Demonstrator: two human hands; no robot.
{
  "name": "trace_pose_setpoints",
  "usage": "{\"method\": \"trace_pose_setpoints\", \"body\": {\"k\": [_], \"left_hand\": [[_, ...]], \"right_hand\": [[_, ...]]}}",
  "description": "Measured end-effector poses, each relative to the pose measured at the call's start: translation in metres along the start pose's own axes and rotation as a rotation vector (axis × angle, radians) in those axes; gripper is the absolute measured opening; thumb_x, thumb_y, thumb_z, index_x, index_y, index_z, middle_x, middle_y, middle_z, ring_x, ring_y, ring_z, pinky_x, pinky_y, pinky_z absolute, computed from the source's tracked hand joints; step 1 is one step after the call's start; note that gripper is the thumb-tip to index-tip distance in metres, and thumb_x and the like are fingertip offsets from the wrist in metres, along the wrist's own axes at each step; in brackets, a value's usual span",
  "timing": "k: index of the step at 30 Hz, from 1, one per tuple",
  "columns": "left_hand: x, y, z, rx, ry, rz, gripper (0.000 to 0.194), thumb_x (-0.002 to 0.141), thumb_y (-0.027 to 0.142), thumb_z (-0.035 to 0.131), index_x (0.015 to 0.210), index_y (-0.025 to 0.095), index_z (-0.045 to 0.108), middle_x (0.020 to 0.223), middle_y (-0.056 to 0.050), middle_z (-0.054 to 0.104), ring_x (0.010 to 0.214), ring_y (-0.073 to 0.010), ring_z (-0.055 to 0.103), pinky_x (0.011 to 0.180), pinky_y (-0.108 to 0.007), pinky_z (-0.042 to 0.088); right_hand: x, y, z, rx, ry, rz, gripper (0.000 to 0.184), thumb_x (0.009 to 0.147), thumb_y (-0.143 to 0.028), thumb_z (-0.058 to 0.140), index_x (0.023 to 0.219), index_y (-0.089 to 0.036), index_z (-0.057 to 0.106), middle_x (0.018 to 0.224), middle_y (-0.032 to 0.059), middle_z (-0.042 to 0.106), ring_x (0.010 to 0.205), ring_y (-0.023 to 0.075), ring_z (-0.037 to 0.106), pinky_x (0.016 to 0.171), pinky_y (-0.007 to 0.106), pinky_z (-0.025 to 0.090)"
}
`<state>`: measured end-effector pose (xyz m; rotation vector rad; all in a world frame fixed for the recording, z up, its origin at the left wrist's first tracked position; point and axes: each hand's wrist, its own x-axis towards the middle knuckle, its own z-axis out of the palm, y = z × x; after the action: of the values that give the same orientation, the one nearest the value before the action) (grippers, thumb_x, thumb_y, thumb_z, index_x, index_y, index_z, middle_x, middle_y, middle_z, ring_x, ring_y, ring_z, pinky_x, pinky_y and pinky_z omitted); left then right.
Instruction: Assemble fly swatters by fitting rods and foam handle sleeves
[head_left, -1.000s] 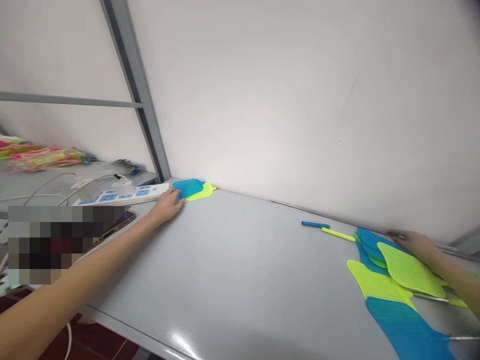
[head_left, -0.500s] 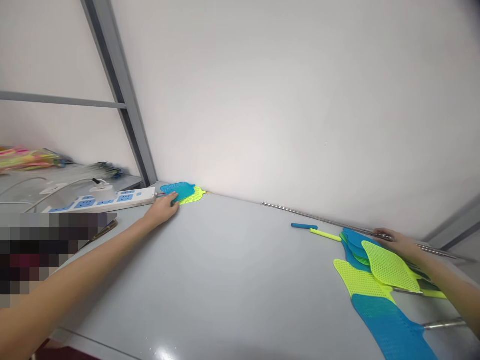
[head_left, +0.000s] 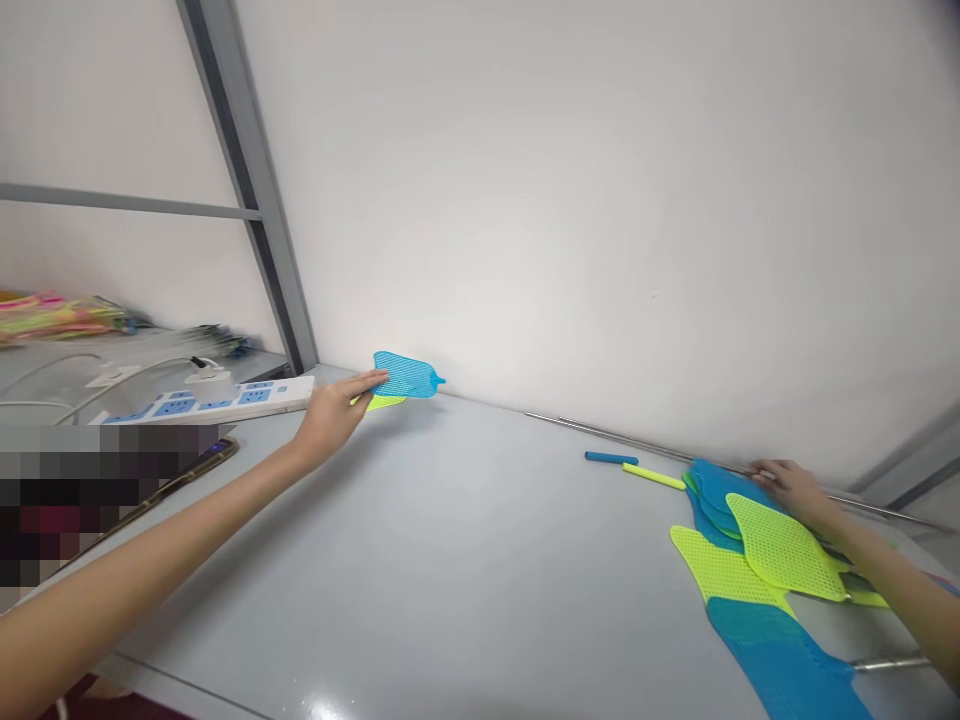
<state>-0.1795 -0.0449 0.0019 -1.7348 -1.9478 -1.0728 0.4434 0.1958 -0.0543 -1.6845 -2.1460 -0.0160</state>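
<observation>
My left hand (head_left: 335,412) pinches a blue fly swatter head (head_left: 407,376) by its wide edge, its narrow neck pointing right, above the table by the wall. Partly hidden under it lies a yellow-green swatter head (head_left: 386,403). At the right, my right hand (head_left: 796,490) has its fingers closed on a thin metal rod (head_left: 637,440) along the wall; a second rod lies close beside it. Just below that hand is a pile with a yellow-green swatter (head_left: 784,548) over blue ones (head_left: 724,485). Nearer me is a blue swatter (head_left: 776,650) on a metal shaft.
A blue tube (head_left: 611,458) and a yellow-green tube (head_left: 652,476) lie left of the pile. A white power strip (head_left: 225,398) with plugs and cables stands at the left, near a phone (head_left: 217,455). A grey metal post (head_left: 259,190) rises behind.
My left hand has lifted the blue swatter head off the yellow-green one and moved it right. Near my right hand, one rod has separated slightly from the other.
</observation>
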Motion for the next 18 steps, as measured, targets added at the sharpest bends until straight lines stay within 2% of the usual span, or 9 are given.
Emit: {"method": "trace_pose_setpoints", "body": {"k": [3, 7, 9, 11, 13, 15, 18], "left_hand": [[-0.019, 0.037, -0.003, -0.094, -0.092, 0.052, 0.033, 0.076, 0.021, 0.041, 0.103, 0.022, 0.06, 0.112, 0.003, 0.059, 0.104, -0.0154, 0.052, 0.095, -0.026, 0.036], [-0.061, 0.078, -0.002, -0.226, -0.414, 0.104, 0.037, 0.078, 0.019, 0.038, 0.109, 0.023, 0.056, 0.116, 0.004, 0.055, 0.107, -0.0141, 0.05, 0.096, -0.028, 0.035], [-0.084, 0.09, -0.001, -0.264, -0.601, 0.13, 0.038, 0.08, 0.019, 0.035, 0.114, 0.025, 0.052, 0.119, 0.005, 0.053, 0.109, -0.0132, 0.048, 0.097, -0.028, 0.034], [-0.102, 0.098, -0.002, -0.295, -0.737, 0.111, 0.039, 0.083, 0.023, 0.032, 0.119, 0.029, 0.046, 0.124, 0.006, 0.048, 0.114, -0.0127, 0.043, 0.098, -0.028, 0.032], [-0.114, 0.105, -0.009, -0.295, -0.787, 0.059, 0.039, 0.085, 0.027, 0.03, 0.122, 0.031, 0.041, 0.13, 0.007, 0.04, 0.119, -0.0137, 0.037, 0.1, -0.03, 0.029], [-0.123, 0.115, -0.022, -0.282, -0.754, -0.004, 0.039, 0.084, 0.032, 0.031, 0.122, 0.032, 0.041, 0.133, 0.007, 0.036, 0.12, -0.0158, 0.036, 0.101, -0.031, 0.027], [-0.144, 0.132, -0.045, -0.338, -0.672, -0.086, 0.035, 0.081, 0.038, 0.039, 0.112, 0.033, 0.053, 0.123, 0.004, 0.049, 0.11, -0.0182, 0.046, 0.097, -0.029, 0.032]], "right_hand": [[0.001, 0.008, -0.002, 0.044, -0.047, -0.073, 0.01, 0.066, -0.036, 0.044, 0.069, -0.027, 0.049, 0.083, 0.0122, 0.057, 0.087, 0.0287, 0.055, 0.074, 0.039, 0.041], [0.0, 0.009, -0.012, 0.07, -0.055, -0.116, 0.012, 0.069, -0.038, 0.041, 0.073, -0.027, 0.044, 0.082, 0.0121, 0.057, 0.083, 0.0276, 0.055, 0.072, 0.038, 0.04], [0.0, 0.005, -0.021, 0.067, -0.028, -0.112, 0.011, 0.07, -0.038, 0.041, 0.072, -0.027, 0.042, 0.076, 0.0115, 0.057, 0.075, 0.028, 0.055, 0.069, 0.04, 0.039], [-0.001, -0.003, -0.031, 0.065, 0.017, -0.104, 0.011, 0.071, -0.039, 0.04, 0.073, -0.027, 0.041, 0.072, 0.0113, 0.056, 0.069, 0.0278, 0.053, 0.067, 0.04, 0.038], [-0.003, -0.016, -0.041, 0.073, 0.06, -0.104, 0.013, 0.073, -0.039, 0.038, 0.076, -0.027, 0.041, 0.073, 0.0116, 0.056, 0.066, 0.0273, 0.051, 0.065, 0.04, 0.038], [-0.01, -0.033, -0.05, 0.096, 0.085, -0.12, 0.014, 0.075, -0.039, 0.037, 0.08, -0.027, 0.041, 0.078, 0.0124, 0.056, 0.07, 0.0268, 0.051, 0.065, 0.039, 0.038], [-0.03, -0.066, -0.06, 0.14, 0.083, -0.173, 0.018, 0.078, -0.04, 0.035, 0.088, -0.026, 0.042, 0.093, 0.0113, 0.056, 0.087, 0.0244, 0.051, 0.074, 0.036, 0.039]]}}
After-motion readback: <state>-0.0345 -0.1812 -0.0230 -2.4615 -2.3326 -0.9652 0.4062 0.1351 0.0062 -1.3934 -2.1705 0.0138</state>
